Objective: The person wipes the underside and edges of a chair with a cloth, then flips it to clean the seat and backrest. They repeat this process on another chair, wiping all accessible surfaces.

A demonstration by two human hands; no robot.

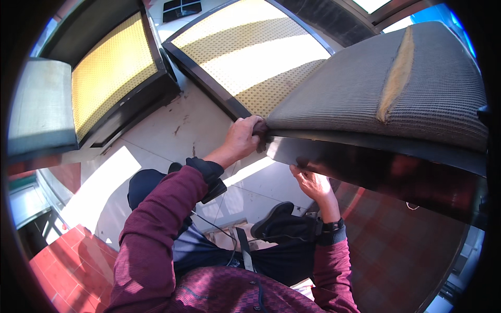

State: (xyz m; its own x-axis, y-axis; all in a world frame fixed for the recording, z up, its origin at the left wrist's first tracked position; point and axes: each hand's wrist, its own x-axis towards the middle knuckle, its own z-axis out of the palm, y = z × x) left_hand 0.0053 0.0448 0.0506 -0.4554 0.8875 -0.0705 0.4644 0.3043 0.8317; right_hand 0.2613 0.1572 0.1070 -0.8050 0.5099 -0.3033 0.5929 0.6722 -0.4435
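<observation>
A padded furniture piece in ribbed grey fabric (pixel 336 94) is at the right, with a long tear (pixel 397 78) exposing tan padding. Below the padding runs its glossy dark frame panel (pixel 375 164). My left hand (pixel 242 135) has its fingers curled around the panel's left corner. The brown shape beside those fingers is too dark to identify. Lower and to the right, my right hand (pixel 313 184) grips the panel's bottom edge near that corner, with its fingers partly hidden.
A dark-framed piece with yellow perforated fabric (pixel 250 51) lies ahead. Another framed yellow panel (pixel 117 70) adjoins a grey pad (pixel 43 105) at left. White floor tiles (pixel 156 129) and red tiles (pixel 74 270) surround me. A cable (pixel 219 229) crosses my lap.
</observation>
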